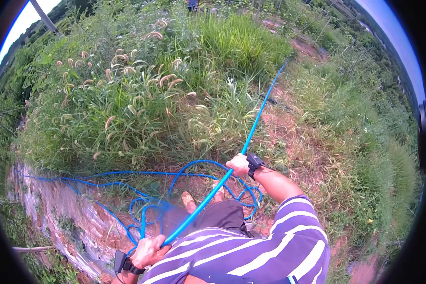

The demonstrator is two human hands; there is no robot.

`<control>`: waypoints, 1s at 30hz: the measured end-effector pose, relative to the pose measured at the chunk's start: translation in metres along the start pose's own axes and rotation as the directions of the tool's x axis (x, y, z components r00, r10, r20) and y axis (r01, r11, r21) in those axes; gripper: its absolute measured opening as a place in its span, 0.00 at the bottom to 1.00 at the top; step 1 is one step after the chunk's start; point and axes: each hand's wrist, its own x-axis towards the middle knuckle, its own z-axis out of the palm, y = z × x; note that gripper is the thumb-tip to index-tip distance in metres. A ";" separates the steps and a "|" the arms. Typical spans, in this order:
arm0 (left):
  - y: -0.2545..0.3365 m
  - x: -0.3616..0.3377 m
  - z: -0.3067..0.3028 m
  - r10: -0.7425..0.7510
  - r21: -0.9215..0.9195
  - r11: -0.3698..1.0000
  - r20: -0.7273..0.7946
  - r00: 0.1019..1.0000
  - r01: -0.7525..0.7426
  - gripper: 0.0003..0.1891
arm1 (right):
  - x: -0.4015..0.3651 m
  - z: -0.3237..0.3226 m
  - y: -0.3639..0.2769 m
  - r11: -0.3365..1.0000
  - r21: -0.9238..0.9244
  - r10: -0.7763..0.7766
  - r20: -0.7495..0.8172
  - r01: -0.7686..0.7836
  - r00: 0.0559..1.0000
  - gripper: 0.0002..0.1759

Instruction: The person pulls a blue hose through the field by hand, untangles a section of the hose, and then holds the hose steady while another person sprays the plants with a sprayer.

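Note:
A bright blue hose (208,196) runs taut from low on the left, across my body, and away up the slope at the upper right. Ahead of my body, my right hand (239,165) is wrapped round it. Lower and to the left, close to my striped shirt, my left hand (148,251) is also closed on the hose. Past my left hand the line bends down into slack. Loose blue loops (194,174) lie on the ground around my feet and stretch off to the left. Both wrists carry a black strapped device.
Tall grass with seed heads (123,71) fills the left and front. A reddish dirt path (281,123) leads uphill beside the far hose. At the left, a pale whitish bank edge (66,213) drops away. More grass (364,142) slopes down on the right.

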 end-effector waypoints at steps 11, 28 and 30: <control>-0.155 -0.145 0.040 -0.615 -0.196 0.785 -0.366 0.699 0.588 0.13 | -0.016 0.004 -0.059 0.996 -0.043 0.089 0.203 -0.081 0.975 0.15; -0.031 -0.056 -0.023 -0.085 0.003 0.996 -0.374 0.923 0.093 0.08 | -0.030 -0.114 -0.287 0.562 0.413 -0.654 -0.310 0.717 0.691 0.11; -0.030 -0.112 -0.042 -0.175 -0.004 0.979 -0.535 0.826 0.205 0.06 | 0.000 -0.097 -0.232 0.761 0.353 -0.482 -0.255 0.544 0.838 0.08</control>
